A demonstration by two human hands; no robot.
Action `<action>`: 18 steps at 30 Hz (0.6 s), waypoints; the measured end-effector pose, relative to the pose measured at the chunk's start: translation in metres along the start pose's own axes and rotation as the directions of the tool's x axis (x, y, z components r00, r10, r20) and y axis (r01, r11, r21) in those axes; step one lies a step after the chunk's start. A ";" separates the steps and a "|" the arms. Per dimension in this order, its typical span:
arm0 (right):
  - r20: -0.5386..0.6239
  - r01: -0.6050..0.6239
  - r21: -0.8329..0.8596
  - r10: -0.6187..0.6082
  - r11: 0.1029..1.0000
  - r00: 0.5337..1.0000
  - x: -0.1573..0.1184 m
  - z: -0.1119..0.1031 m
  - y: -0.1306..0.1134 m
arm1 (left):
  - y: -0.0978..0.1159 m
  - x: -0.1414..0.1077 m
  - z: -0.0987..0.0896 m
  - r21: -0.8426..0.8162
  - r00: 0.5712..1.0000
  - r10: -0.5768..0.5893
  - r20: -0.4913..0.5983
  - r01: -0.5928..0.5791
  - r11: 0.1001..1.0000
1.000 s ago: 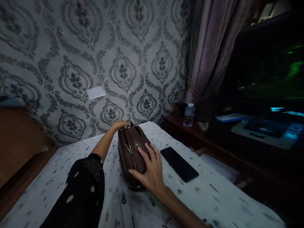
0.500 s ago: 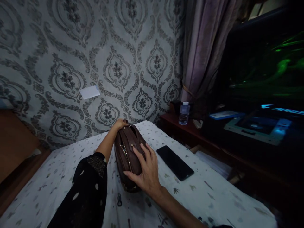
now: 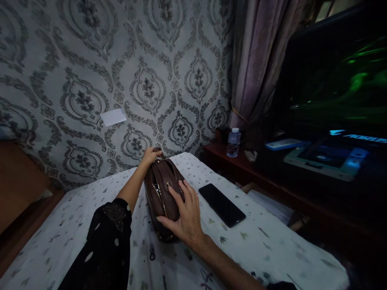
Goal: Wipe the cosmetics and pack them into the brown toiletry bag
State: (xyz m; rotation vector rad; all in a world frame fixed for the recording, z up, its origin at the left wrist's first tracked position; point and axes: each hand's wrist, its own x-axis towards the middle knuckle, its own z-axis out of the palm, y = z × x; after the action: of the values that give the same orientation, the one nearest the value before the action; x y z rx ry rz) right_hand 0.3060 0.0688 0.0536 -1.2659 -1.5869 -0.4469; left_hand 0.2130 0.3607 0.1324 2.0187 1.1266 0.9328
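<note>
A dark brown handbag (image 3: 161,183) with gold zips lies on the patterned white sheet (image 3: 102,217), one zip partly open. At the bag's far end, my left hand (image 3: 150,156) is closed around a small brown part, seemingly a strap or handle. My right hand (image 3: 187,215) rests over the near right side of the bag, thumb and fingers spread across its top and gripping its body. To the right of the bag a black phone (image 3: 222,205) lies flat on the sheet, apart from both hands.
Behind the bed stands a wallpapered wall with a white switch plate (image 3: 113,117). A clear water bottle (image 3: 233,143) stands on the reddish-brown shelf (image 3: 217,152) at right, near a lit dark computer case (image 3: 326,100). A brown wooden panel (image 3: 24,181) is at left.
My left hand has risen slightly at the far end of the bag, lifting the small brown part a little. The right hand stays in place on the bag.
</note>
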 end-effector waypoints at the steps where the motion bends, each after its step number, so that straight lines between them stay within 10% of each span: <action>1: 0.001 -0.001 -0.005 0.001 1.000 1.000 0.000 0.000 0.000 | 0.002 -0.001 -0.001 -0.004 1.000 0.012 0.009 -0.012 1.000; 18: 0.005 0.000 -0.010 0.000 1.000 1.000 0.000 0.000 0.001 | 0.018 -0.039 -0.018 -0.002 0.993 0.106 0.050 -0.106 0.994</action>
State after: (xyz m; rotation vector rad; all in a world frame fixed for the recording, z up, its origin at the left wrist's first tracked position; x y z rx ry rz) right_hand 0.3066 0.0693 0.0539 -1.2755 -1.5911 -0.4519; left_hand 0.1915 0.3219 0.1458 2.1073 1.0011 0.9288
